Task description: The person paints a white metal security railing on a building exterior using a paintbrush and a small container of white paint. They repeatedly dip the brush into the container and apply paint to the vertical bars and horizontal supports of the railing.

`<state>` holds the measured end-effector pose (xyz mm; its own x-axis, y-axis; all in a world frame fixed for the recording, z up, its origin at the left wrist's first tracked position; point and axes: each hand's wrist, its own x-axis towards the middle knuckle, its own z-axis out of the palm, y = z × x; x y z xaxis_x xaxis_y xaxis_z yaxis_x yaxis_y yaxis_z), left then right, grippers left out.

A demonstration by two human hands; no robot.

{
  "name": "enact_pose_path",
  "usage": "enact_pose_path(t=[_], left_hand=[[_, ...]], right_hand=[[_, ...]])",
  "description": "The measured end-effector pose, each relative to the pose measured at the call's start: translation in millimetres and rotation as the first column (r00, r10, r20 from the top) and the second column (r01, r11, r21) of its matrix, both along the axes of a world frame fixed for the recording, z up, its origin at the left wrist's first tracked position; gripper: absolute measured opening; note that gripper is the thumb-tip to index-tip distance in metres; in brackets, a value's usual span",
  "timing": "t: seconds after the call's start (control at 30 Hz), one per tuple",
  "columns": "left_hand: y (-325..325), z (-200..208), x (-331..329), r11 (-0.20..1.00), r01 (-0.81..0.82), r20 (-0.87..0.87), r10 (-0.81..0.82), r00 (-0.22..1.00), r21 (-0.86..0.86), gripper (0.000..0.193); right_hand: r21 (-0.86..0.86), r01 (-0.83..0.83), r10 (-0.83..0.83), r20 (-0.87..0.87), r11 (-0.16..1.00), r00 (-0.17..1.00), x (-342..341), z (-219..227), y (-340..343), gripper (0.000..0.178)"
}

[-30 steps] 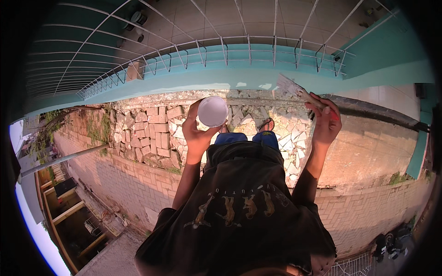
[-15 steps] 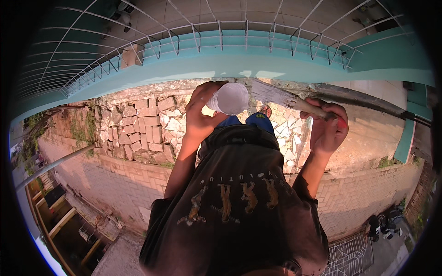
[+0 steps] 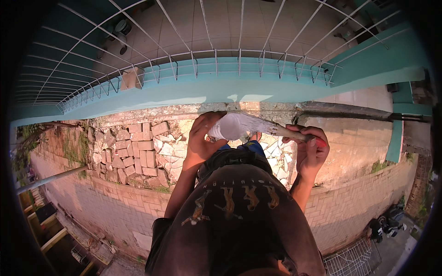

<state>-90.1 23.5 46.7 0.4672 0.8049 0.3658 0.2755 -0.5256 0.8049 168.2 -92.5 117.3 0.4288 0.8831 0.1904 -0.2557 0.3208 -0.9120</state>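
Observation:
My left hand (image 3: pixel 199 140) is wrapped round a small white cup (image 3: pixel 230 127) whose pale round face is turned up toward me. My right hand (image 3: pixel 309 149) grips a paintbrush (image 3: pixel 264 125) by its wooden handle, which has a red end. The brush's head is streaked with white and reaches left to the cup's right edge. Whether the bristles touch the rim or lie inside the cup I cannot tell.
A teal ledge (image 3: pixel 184 94) topped by a white metal grille (image 3: pixel 239 55) runs across in front. A wooden block (image 3: pixel 132 78) sits on it. Below lie loose bricks (image 3: pixel 138 147) and broken paving; a brick-patterned wall (image 3: pixel 115 198) and a motorbike (image 3: pixel 389 223) are behind.
The brush and my right hand have moved left, bringing the brush head up against the cup. The whole view has shifted, so ledge and hands appear lower.

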Motion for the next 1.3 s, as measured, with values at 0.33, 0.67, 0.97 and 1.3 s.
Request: enact_pose_path(t=[0.33,0.67,0.97,1.3], left_hand=[[-5,4,11,1.000,0.025,-0.006,-0.025,1.000,0.014,0.067],[-4,0,14,0.979,0.118,-0.082,-0.105,0.991,0.168,0.065],[-11,9,20,0.983,0.149,-0.060,-0.143,0.988,0.112,0.069],[-12,-13,29,0.982,0.165,0.057,-0.171,0.984,0.094,0.067]], right_hand=[[-0.130,-0.209,0.231,0.190,0.969,0.954,14,16,-4,0.021],[-0.225,-0.294,0.370,0.561,0.929,0.740,4,54,5,0.034],[-0.150,-0.400,0.369,0.746,0.904,0.555,12,65,17,0.038],[-0.262,-0.416,0.460,0.733,0.871,0.501,12,60,25,0.037]])
